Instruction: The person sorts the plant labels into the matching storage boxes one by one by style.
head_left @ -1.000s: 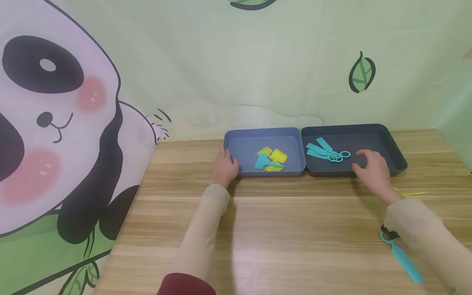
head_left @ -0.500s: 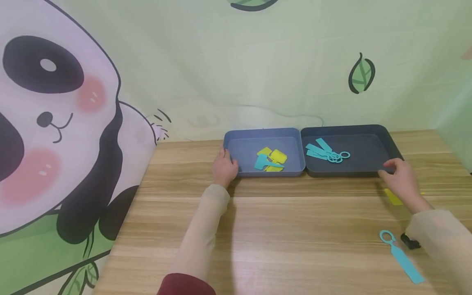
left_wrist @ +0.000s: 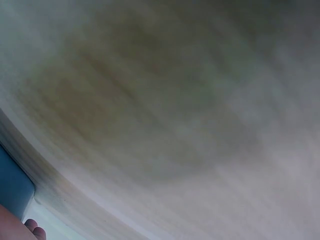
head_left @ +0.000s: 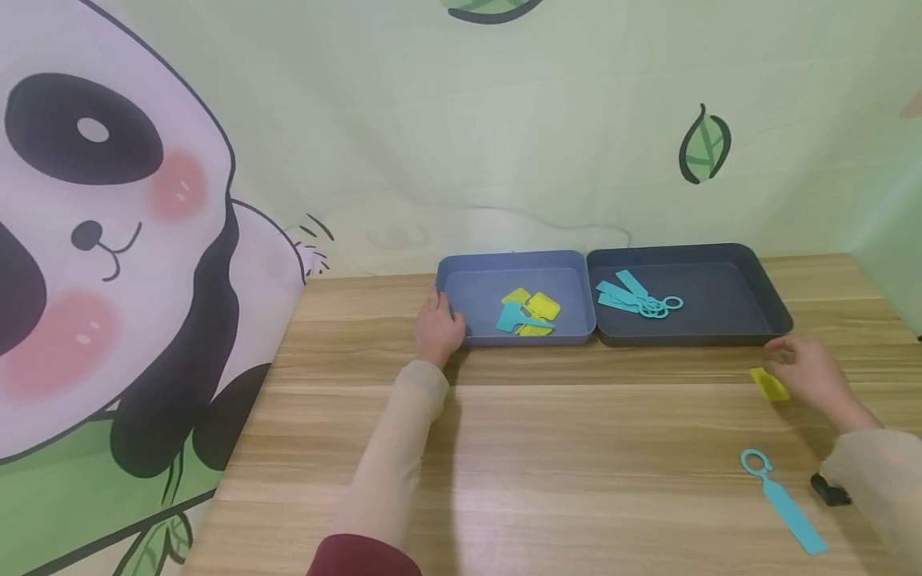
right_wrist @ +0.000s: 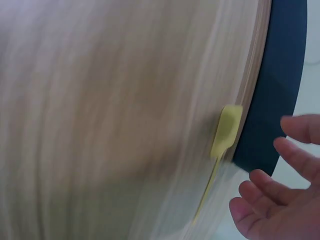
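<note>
In the head view my left hand (head_left: 439, 330) rests against the left front corner of the blue tray (head_left: 461, 280), its fingers along the side wall. That tray holds several yellow plant labels (head_left: 543, 305) and a teal T-shaped plant label (head_left: 513, 317). My right hand (head_left: 810, 370) hovers with nothing in it beside a yellow plant label (head_left: 767, 385) on the table. In the right wrist view its fingers are spread and loosely bent, apart from the label's flat head (right_wrist: 227, 127) and thin stem. A teal ring-ended plant tag (head_left: 792, 512) lies nearer the front.
A dark grey tray (head_left: 727, 292) stands right of the blue one, touching it, with several teal ring-ended tags (head_left: 627, 294) at its left. Both trays sit at the table's back, before a printed cloth (head_left: 504, 144). A black wrist camera (head_left: 830, 490) hangs at my right sleeve.
My right hand has drawn back from over the dark grey tray, moving right and toward me to the yellow plant label. My left hand and both trays have stayed in place.
</note>
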A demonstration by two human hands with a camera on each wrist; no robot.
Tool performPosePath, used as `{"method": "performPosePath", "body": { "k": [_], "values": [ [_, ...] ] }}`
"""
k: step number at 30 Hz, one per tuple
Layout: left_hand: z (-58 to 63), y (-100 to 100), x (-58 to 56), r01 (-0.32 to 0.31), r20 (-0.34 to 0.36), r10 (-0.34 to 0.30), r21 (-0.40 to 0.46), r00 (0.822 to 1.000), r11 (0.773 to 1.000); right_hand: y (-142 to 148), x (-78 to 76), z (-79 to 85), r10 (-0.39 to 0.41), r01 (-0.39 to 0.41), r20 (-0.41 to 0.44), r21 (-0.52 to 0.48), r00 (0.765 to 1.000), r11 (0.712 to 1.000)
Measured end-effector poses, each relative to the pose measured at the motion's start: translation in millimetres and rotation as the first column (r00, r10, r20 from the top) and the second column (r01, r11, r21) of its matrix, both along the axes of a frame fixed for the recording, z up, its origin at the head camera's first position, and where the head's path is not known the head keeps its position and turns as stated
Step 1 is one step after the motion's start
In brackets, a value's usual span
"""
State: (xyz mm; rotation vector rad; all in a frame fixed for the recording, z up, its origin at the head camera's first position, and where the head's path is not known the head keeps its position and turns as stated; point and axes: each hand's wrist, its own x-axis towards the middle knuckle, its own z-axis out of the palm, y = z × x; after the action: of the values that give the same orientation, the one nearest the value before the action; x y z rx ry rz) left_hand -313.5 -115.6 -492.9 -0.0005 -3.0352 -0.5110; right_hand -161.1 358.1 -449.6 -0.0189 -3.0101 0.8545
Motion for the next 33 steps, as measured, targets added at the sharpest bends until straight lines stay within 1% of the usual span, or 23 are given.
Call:
{"method": "performPosePath", "body": {
  "k": [4,7,9,14,20,28,33],
  "values": [
    [-1.7,0,0.1,0.002,-0.009,-0.002,-0.007,1.0,1.0,9,0.9,-6.3,0.074,-0.075,0.017,0.017,0.997,0.997],
    [-3.3,-1,-0.8,-0.001,-0.014,0.001,-0.006,1.0,1.0,14,1.0,-11.6,0.138,-0.14,0.043,0.03,0.989,0.99],
    [-4.3,-2,-1.5,-0.001,-0.011,0.001,0.0,1.0,1.0,17,1.6,-15.3,0.161,-0.164,0.073,0.038,0.984,0.986],
    [-4.6,-2,-1.2,-0.004,-0.008,0.005,0.014,1.0,1.0,18,4.1,-20.5,0.152,-0.162,0.115,0.084,0.982,0.983],
    [-3.3,-1,-0.7,-0.006,-0.005,0.006,0.011,1.0,1.0,18,4.9,-21.1,0.145,-0.159,0.119,0.118,0.982,0.98],
    [-1.8,-1,-0.9,-0.006,0.008,0.006,0.014,1.0,1.0,21,4.7,-21.5,0.14,-0.164,0.164,0.144,0.977,0.976],
    [-2.3,-1,-2.0,-0.009,0.021,0.009,0.004,1.0,1.0,22,4.1,-22.7,0.117,-0.141,0.174,0.132,0.978,0.981]
  ]
}}
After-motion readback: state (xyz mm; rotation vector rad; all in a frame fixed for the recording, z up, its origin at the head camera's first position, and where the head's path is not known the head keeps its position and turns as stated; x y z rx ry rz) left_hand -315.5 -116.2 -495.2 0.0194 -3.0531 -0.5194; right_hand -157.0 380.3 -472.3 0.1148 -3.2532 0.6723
